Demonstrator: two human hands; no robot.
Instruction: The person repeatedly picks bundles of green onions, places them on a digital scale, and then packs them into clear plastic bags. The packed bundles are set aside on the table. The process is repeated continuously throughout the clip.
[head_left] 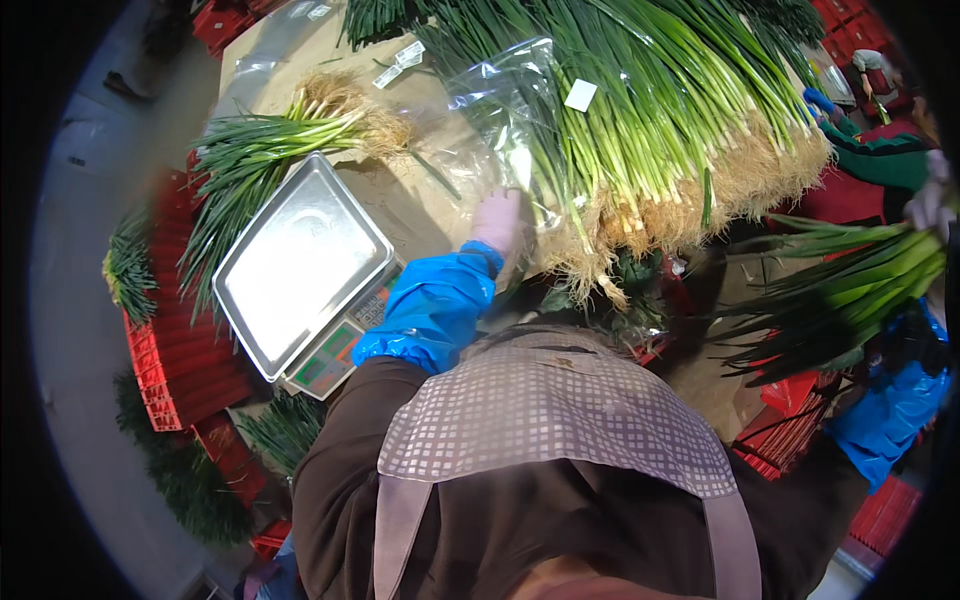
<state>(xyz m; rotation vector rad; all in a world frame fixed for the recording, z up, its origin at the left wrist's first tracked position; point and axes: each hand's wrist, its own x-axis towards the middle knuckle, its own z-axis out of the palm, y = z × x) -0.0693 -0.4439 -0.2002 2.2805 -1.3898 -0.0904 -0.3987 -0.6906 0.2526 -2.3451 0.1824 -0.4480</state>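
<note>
My left hand [496, 218], in a pale pink glove with a blue sleeve cover, has its fingers curled on a clear plastic bag [470, 150] lying at the edge of the big pile of green onions [640, 150]. At the far right my right hand [928, 205] grips a bunch of green onions [830, 290] by the root end, leaves hanging leftward. Left of my left arm is a weighing scale with a steel pan [300, 265]. A smaller bunch [270, 140] lies behind it, roots toward the middle.
The paper-covered tabletop [265, 70] holds small white labels [398, 65]. Red crates [150, 370] stand at the left with more onions [130, 270]. At the right are more crates and co-workers, one in a green sleeve [880, 160] with a blue glove [818, 100] near the pile.
</note>
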